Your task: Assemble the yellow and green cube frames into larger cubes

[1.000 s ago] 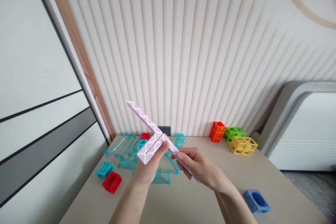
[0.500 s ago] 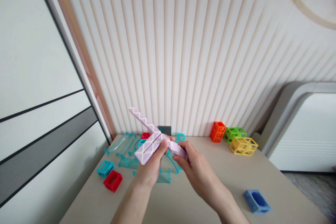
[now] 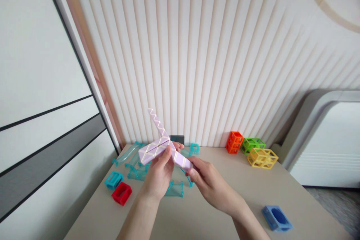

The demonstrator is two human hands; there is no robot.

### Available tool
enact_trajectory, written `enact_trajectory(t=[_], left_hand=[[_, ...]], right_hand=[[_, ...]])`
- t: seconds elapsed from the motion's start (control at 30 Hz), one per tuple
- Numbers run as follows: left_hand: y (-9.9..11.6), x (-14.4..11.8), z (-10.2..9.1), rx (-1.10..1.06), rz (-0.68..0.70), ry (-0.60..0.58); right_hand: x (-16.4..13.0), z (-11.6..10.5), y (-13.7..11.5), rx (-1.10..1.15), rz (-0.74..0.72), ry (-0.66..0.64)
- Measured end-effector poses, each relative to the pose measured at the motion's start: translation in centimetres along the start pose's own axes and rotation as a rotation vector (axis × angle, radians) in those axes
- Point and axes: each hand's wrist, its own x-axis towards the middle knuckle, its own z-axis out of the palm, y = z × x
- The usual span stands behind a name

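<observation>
We hold the lilac snake toy [image 3: 157,149] in the air above the table [image 3: 213,217], both hands closed on it. Our left hand [image 3: 159,174] clamps the folded middle; our right hand [image 3: 209,183] pinches the tail that slants down to the right. A free end points up and back. Below lie teal track pieces [image 3: 135,157], a red block [image 3: 122,193] and a blue block [image 3: 277,218], all well clear.

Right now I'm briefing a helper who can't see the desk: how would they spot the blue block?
Start at the beige table and go to its near right corner. The blue block lies there alone, right of the right hand, the only blue piece, hollow with a rounded opening.
</observation>
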Motion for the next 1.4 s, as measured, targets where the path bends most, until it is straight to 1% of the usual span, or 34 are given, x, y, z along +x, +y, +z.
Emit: enact_trajectory(t=[0.03,0.07,0.13,0.2,0.27,0.4,0.47,0.53,0.6,0.7,0.9,1.03,1.23,1.33,1.4], left_hand=[[0.3,0.0,-0.2,0.007,-0.004,-0.023],[0.5,0.1,-0.4,0.023,-0.004,-0.05],[0.8,0.0,-0.5,0.069,-0.004,-0.083],[0.7,-0.1,-0.4,0.124,-0.019,-0.075],[0.3,-0.1,-0.3,0.186,-0.034,-0.037],[-0.3,0.0,-0.5,0.353,-0.006,0.044],[-0.3,0.0,-0.7,0.454,-0.002,0.027],[0.0,0.0,-0.8,0.546,-0.016,-0.035],[0.3,-0.1,-0.7,0.599,-0.033,-0.091],[0.9,-0.2,-0.2,0.609,-0.029,-0.121],[1.6,-0.7,0.6,0.617,0.011,-0.161],[1.1,-1.0,0.4,0.557,0.0,-0.198],[-0.5,-1.3,-0.1,0.375,-0.022,-0.234],[-0.9,-1.3,-0.1,0.357,-0.023,-0.232],[-0.7,-1.4,0.0,0.417,0.003,-0.211]], right_hand=[[-0.1,-0.1,-0.1,0.018,-0.005,-0.013],[-0.1,-0.2,-0.1,0.009,-0.007,0.005],[-0.1,-0.1,0.0,-0.063,-0.02,0.085],[0.0,0.1,0.1,-0.181,-0.073,0.162],[0.1,0.1,0.3,-0.325,-0.143,0.235],[0.2,0.2,0.2,-0.544,-0.266,0.376],[0.1,0.2,0.1,-0.618,-0.294,0.432],[0.0,0.2,0.0,-0.672,-0.304,0.455],[0.0,0.1,-0.1,-0.692,-0.317,0.455],[0.0,-0.1,-0.1,-0.652,-0.323,0.44],[-0.3,-0.2,-0.3,-0.51,-0.24,0.353],[-0.7,-0.4,-0.5,-0.458,-0.18,0.326],[-1.4,-1.6,-1.2,-0.394,-0.099,0.263],[-1.7,-1.6,-1.8,-0.459,-0.113,0.273],[-1.7,-1.1,-2.2,-0.515,-0.149,0.312]])
